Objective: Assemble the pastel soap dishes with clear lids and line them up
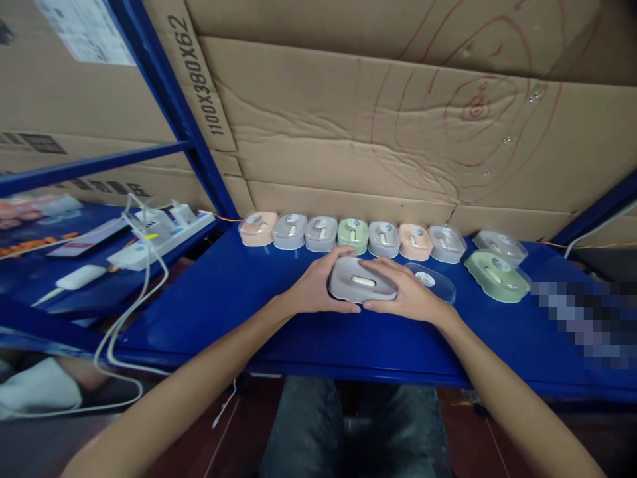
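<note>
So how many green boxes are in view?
2. One green box stands mid-row along the cardboard wall; the other lies at the right, apart from the row. None seems hidden.

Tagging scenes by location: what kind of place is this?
Probably a warehouse or packing station. Blue metal shelving backed by flattened cardboard, and a row of small lidded boxes lined up on the blue shelf. Both hands hold a grey box.

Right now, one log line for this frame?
left hand: grips grey case | right hand: grips same case | clear lid: beside right hand | row of cases: behind, on blue shelf
</note>
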The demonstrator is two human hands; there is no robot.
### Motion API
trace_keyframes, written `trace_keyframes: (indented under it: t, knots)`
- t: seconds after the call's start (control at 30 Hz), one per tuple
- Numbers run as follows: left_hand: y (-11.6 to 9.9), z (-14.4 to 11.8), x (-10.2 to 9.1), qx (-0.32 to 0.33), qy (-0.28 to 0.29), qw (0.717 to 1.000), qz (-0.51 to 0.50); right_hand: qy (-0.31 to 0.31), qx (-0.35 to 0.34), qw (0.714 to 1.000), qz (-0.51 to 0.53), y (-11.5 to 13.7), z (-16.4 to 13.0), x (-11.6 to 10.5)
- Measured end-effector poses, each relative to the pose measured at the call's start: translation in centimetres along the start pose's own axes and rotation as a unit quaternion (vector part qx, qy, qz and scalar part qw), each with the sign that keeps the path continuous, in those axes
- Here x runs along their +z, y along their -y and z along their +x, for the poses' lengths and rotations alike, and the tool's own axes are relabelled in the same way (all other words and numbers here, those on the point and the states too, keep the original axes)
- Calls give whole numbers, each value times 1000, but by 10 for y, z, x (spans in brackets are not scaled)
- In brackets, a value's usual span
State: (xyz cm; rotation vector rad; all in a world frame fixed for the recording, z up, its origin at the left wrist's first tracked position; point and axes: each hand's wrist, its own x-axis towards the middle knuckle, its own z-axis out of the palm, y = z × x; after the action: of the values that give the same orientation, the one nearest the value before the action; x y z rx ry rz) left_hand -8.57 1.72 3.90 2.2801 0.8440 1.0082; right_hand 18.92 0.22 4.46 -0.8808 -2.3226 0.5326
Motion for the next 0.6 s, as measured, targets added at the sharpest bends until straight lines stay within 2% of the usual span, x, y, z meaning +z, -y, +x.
trace_keyframes:
  t: [0.13, 0.27, 0.43, 0.53, 0.6]
  knots:
    - [-1, 1, 4, -34, 10, 996, -85, -22, -10, 999, 23, -2, -8, 1]
    - [-3, 0, 6, -53, 19, 980, -191, -36, -18, 999, 21, -1, -9, 6]
    - [-1, 2, 6, -60, 1, 976, -207, -53, -12, 997, 54, 1, -6, 10]
    - [3, 2, 5, -74, -2, 969, -237, -94, 41, 983, 152, 0, -3, 8]
    - [5, 2, 3, -96, 6, 960, -264, -146, 107, 951, 250, -2, -1, 4]
